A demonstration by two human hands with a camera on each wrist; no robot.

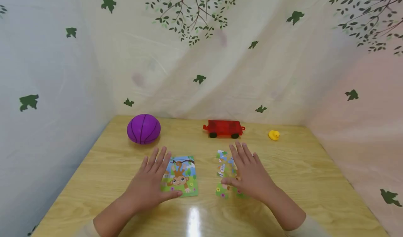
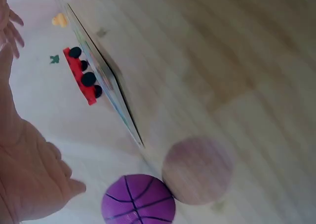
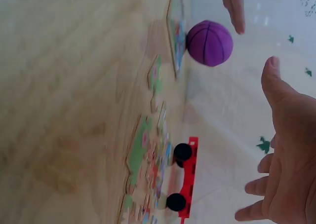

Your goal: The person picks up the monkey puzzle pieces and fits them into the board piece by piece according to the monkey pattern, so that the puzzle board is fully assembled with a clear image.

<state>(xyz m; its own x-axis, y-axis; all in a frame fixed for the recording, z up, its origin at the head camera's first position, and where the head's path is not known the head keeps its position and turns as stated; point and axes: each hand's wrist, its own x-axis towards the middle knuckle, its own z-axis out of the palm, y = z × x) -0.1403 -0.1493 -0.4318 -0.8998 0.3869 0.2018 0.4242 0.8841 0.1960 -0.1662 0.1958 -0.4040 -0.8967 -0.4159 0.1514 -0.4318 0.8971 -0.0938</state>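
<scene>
My left hand [image 1: 149,181] hovers palm down with straight fingers, overlapping the left edge of a monkey picture board [image 1: 185,175] in the head view. On the right, my right hand [image 1: 250,175] hangs over loose jigsaw puzzle pieces [image 1: 222,169], fingers extended and thumb pointing left. Part of the pieces is hidden beneath it. Both wrist views show a gap between palm and table: the left hand [image 2: 32,172] is above the board [image 2: 111,83], and the right hand [image 3: 291,152] is above the scattered pieces [image 3: 143,155]. Neither hand holds anything.
Along the back of the wooden table [image 1: 107,167] stand a purple ball [image 1: 143,129], a red toy wagon [image 1: 224,128] with black wheels and a small yellow rubber duck [image 1: 274,135]. A cloth backdrop [image 1: 157,72] with leaf and bird prints surrounds the table at the back and sides.
</scene>
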